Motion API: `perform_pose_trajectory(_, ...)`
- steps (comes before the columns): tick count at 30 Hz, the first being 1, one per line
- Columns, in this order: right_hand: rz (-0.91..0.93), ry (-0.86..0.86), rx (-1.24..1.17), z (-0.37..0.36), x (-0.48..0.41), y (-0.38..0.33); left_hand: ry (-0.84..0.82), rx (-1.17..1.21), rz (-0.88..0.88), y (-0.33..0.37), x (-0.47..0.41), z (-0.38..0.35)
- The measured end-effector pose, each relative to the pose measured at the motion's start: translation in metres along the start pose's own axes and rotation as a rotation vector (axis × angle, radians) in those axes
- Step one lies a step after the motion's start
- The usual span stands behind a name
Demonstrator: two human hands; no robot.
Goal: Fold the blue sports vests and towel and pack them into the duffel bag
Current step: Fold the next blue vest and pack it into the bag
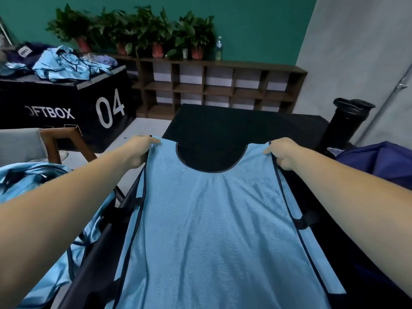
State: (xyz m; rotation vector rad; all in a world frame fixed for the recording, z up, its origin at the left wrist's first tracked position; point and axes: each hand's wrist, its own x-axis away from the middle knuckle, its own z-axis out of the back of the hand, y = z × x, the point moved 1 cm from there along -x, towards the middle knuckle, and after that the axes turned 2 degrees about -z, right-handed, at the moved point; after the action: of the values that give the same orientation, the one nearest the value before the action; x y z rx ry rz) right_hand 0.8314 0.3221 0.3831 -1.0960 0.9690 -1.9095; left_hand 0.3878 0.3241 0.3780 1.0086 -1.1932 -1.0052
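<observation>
Cut off at the bottom edge: the hem of the blue vest (211,219), so its full length could not be told. Lay flat and spread over the black bench (234,123), light blue mesh with dark piping along the armholes and a deep rounded neckline through which the black cover showed. Held at both shoulder straps, near the bench's middle. Left hand (138,152) closed on the left strap, fingers (153,140) pressed together over the cloth, thumb hidden under the fabric. Right hand (282,152) gripped the right strap likewise, fingers (268,150) curled and pinching the edge; fingertips partly hidden by the fold. Black side straps (304,219) stuck out from beneath the vest at each side.

At the left edge, a rumpled heap of more blue vests (33,179), blurred and partly covered by the left forearm. At the right edge, a dark blue bag (379,161), only partly in view. Beyond it, a black cylinder (347,121), hard to identify.

Farther left, a black box (66,103) marked "04", with another pile of blue vests (66,63) on top. Against the teal wall (256,25), a brown cubby shelf (218,85) bearing potted plants (138,30) and a bottle (219,49).
</observation>
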Motion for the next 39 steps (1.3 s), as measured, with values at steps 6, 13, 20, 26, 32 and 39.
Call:
perform_pose_trajectory(6, 0.065, 0.075, 0.194, 0.013, -0.041, 0.000, 0.017, -0.046, -0.033, 0.011, -0.018, -0.009)
perform_pose_trajectory(13, 0.147, 0.088, 0.253, 0.012, -0.029, -0.021, 0.013, -0.085, -0.062, 0.024, -0.032, -0.023)
perform_pose_trajectory(20, 0.043, -0.051, -0.094, 0.014, -0.038, -0.017, -0.104, -0.061, -0.072, 0.030, -0.041, -0.031)
perform_pose_trajectory(26, 0.066, -0.093, -0.055, 0.015, -0.035, -0.016, -0.008, -0.093, -0.033, 0.023, -0.041, -0.028)
perform_pose_trajectory(32, 0.140, -0.004, 0.266, 0.013, 0.004, -0.028, 0.052, -0.305, -0.118, 0.025, -0.012, -0.021)
perform_pose_trajectory(39, 0.232, 0.000, 0.504, 0.017, 0.080, -0.036, 0.006, -0.487, -0.316, 0.030, 0.069, -0.028)
